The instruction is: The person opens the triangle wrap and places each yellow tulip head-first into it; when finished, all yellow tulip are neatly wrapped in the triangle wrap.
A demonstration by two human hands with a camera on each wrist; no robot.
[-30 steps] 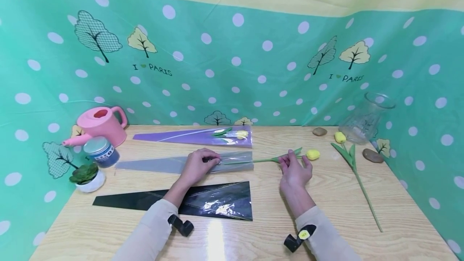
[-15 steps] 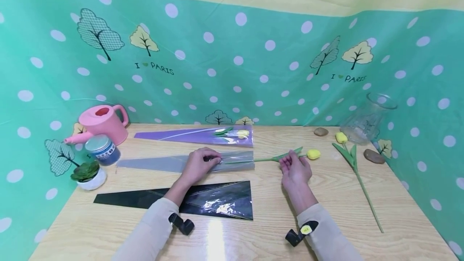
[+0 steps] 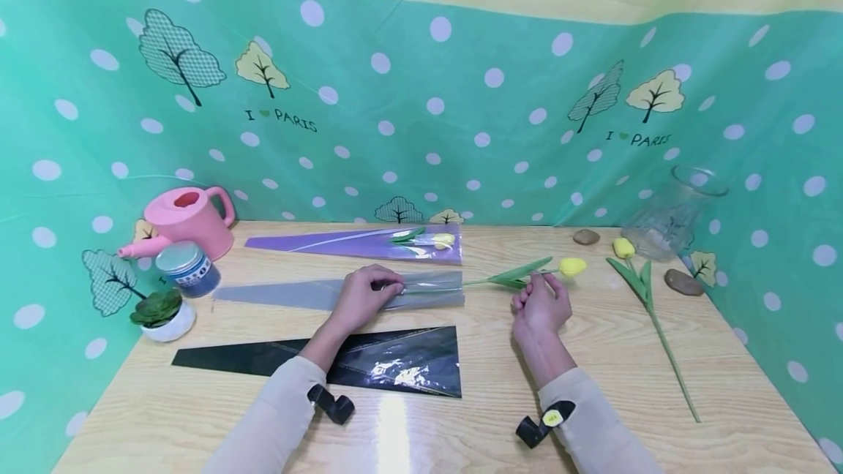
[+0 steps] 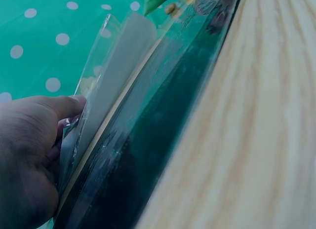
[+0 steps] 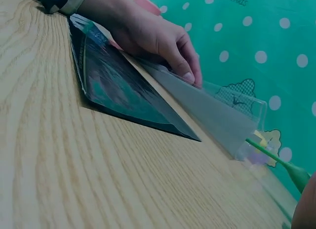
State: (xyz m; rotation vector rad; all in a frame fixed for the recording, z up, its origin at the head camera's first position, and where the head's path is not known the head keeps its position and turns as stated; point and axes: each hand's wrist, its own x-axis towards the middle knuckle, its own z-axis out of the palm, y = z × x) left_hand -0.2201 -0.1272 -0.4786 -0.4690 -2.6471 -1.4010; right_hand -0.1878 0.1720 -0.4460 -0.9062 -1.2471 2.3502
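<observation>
On the wooden table (image 3: 593,357), the left hand (image 3: 361,297) pinches the thin, slippery grey sleeve (image 3: 290,292) open while the right hand (image 3: 541,306) pinches the light, bendy yellow tulip (image 3: 571,266) by its stem.

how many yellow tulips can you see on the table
3. One tulip is held by the right hand; one lies inside the purple sleeve; one lies beside the glass vase. None seems hidden.

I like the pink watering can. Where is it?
In the head view the pink watering can stands at the table's far left corner, against the dotted green backdrop, just behind the blue-labelled jar.
</observation>
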